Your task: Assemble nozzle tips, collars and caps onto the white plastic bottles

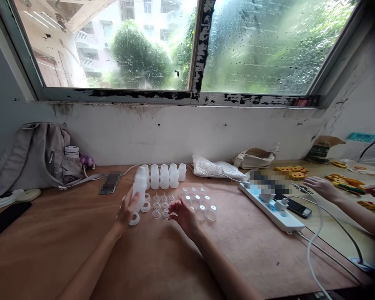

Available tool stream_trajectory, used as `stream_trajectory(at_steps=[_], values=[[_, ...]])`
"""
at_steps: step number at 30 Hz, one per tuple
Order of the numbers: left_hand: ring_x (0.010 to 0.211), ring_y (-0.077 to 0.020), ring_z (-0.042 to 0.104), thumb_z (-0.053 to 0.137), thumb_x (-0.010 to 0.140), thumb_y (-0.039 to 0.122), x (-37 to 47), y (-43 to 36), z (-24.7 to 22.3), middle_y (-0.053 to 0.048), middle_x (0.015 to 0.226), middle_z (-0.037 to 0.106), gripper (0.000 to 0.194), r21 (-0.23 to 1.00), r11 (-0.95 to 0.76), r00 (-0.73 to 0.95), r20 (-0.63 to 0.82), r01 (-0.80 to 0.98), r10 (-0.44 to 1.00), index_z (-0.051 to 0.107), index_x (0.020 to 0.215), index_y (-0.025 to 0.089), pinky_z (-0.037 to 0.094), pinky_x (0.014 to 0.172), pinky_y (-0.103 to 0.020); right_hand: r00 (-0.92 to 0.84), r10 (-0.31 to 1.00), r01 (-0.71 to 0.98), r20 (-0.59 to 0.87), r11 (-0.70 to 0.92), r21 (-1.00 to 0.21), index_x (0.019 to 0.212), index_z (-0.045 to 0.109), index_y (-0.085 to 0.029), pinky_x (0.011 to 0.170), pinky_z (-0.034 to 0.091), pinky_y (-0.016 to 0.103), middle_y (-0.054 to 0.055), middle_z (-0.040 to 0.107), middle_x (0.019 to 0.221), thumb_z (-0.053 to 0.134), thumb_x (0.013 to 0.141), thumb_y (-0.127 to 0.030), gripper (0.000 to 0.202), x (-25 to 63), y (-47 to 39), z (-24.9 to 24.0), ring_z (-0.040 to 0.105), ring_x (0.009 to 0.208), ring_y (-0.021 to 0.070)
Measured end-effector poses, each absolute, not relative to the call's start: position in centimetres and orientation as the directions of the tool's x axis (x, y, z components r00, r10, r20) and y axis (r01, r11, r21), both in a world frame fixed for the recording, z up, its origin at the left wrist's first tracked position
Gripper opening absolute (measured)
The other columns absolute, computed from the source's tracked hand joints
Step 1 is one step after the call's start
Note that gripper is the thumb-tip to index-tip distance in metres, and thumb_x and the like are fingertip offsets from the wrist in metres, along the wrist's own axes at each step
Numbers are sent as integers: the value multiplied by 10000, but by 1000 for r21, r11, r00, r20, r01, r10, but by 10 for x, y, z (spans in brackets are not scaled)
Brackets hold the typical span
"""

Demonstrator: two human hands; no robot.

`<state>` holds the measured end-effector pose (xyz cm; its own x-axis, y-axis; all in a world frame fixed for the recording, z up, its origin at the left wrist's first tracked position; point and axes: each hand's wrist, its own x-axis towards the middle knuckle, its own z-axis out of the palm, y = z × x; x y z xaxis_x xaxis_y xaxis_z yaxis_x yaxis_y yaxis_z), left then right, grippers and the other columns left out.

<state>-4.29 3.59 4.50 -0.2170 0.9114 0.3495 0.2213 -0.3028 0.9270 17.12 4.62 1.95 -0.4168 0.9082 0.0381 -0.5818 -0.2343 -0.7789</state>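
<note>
1. Reaching over the brown table [162, 262] from the near side, with both bare forearms.
2. With the left hand [128, 212], holding the translucent white bottle [139, 196], blurred and a little tilted, fingers closed around it; placed left of centre, above the white rings [134, 219].
3. With the right hand [185, 214], holding nothing visible; fingers bent and loosely spread, just beside the clear pointed pieces [156, 214]. Cannot tell if touching them.
4. To the right of this hand, laid flat in rows: clear discs [210, 215] and small white discs [213, 208].
5. Farther to the right, lying at a slant: a white power strip [271, 208], with a black phone [295, 207] beside it.
6. Beyond the pieces, standing in rows: white bottles [164, 178].
7. At far left, a grey backpack [37, 154]; at far centre, a white packet [217, 167] near a beige pouch [254, 159].
8. At far right, near yellow parts [346, 181], a hand of another person [321, 187].
9. Farthest, above the wall [175, 133], a wet window [262, 50].
</note>
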Motion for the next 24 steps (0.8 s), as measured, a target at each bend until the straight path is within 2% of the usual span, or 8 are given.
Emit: stream_trajectory(at_steps=[2,7,12,16,24], values=[[924,-221,573,462,756,473,-56,58,43,-74,1017,611,422,941,-309,-227,333,137,915,530,1034,163,453,739,-285,-418,908,-577,30,-239,-781,695,595,-163,584,408,277,40,560,712,455,780,-503,377,170,47,17,509,672,153],[953,-242,567,608,624,438,-91,111,35,-107,1047,594,495,938,-262,-281,321,227,904,499,1011,149,435,803,-338,-404,915,-534,6,-231,-813,686,584,-155,528,393,252,25,545,658,476,769,-493,365,166,48,14,497,584,125],[953,-292,569,709,488,338,-115,142,26,-114,981,626,485,921,-161,-240,256,355,936,551,910,157,419,833,-396,-407,913,-462,-8,-214,-861,667,565,-144,472,383,232,15,534,613,505,747,-490,359,163,51,9,486,512,105],[933,-283,582,687,505,310,-121,156,11,-129,983,622,505,916,-130,-169,207,380,963,519,949,138,446,811,-377,-425,905,-385,-7,-188,-904,674,549,-146,413,353,201,-7,526,585,537,731,-453,312,162,52,5,463,433,77],[1048,-280,515,644,575,339,-123,163,-7,-137,1132,538,578,903,-145,-115,208,404,971,444,1080,139,391,900,-387,-464,885,-314,-19,-184,-932,667,526,-149,349,293,172,-34,506,546,584,688,-374,234,162,53,5,422,369,52]])
